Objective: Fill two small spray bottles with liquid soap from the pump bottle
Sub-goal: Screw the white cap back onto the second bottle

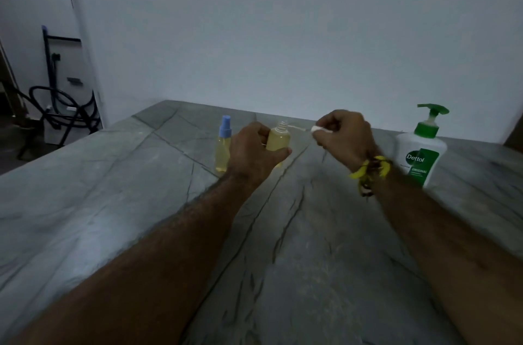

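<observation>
My left hand (pixel 253 151) grips a small clear spray bottle (pixel 278 139) holding yellowish liquid; its threaded neck is bare. My right hand (pixel 343 136) pinches that bottle's white spray cap (pixel 403 129) just right of the neck, and the cap's thin dip tube (pixel 297 127) points toward the opening. A second small spray bottle (pixel 223 146) with a blue cap stands on the table left of my left hand, also holding yellowish liquid. The white pump bottle (pixel 421 151) with a green pump stands at the right.
The grey veined stone table (pixel 141 203) runs back to a white wall. Its left edge drops to a dim floor area with a dark metal stand and hoses (pixel 60 107). A yellow thread band is on my right wrist.
</observation>
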